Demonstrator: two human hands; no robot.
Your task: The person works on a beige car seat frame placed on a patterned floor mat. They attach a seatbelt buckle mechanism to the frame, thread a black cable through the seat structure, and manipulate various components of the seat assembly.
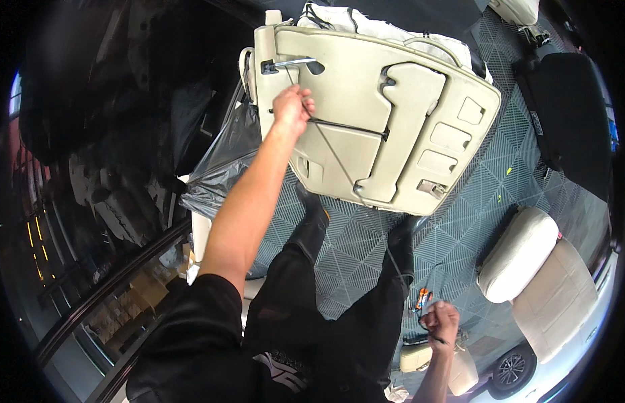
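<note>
A beige car seat back panel with moulded recesses and small square covers lies before me. My left hand is over its left part, fingers closed around a thin dark cord. The cord slants down across the panel, past my boots, toward my right hand. Just above my left hand, a silver metal bar juts from a slot in the panel. My right hand is raised at the lower right with its fingers pinched together. A dark strand shows at that hand, apparently the same cord.
Orange-handled tools lie beside my right hand. Light seat cushions stand to the right, near a car wheel. A plastic sheet hangs left of the panel. A black seat part is at the far right on grey tiled floor.
</note>
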